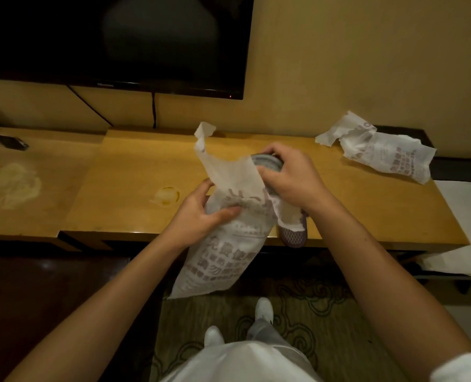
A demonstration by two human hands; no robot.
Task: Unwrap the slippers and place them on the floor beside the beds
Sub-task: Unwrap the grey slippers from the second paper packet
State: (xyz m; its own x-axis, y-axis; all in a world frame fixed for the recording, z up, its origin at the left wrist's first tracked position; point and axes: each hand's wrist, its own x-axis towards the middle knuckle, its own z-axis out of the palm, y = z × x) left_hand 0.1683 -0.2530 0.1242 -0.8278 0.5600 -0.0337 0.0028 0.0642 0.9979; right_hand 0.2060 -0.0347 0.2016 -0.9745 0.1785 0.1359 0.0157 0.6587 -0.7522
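We are standing at a long wooden table [135, 172] below a dark wall-mounted television [113, 37]. Our left hand [201, 213] grips the white printed wrapper [223, 255] at its middle, fingers closed on the thin fabric, thumb laid across the front. The wrapper's lower end hangs off the near edge of the table toward the patterned carpet [311, 304], and its torn upper flap [226, 164] stands up between our hands. Our right hand [289, 175] is clamped on the slippers [267, 164], whose grey end shows at the open far end of the wrapper. A purple-grey dotted sole [294, 234] pokes out at the near right, just below our right wrist; whether it belongs to the same pair we cannot tell for certain. A second, torn wrapper [380, 150] lies crumpled at the far right of the table. A small dark object [11, 142] rests at the far left. Our white shoes [264, 310] show on the carpet.
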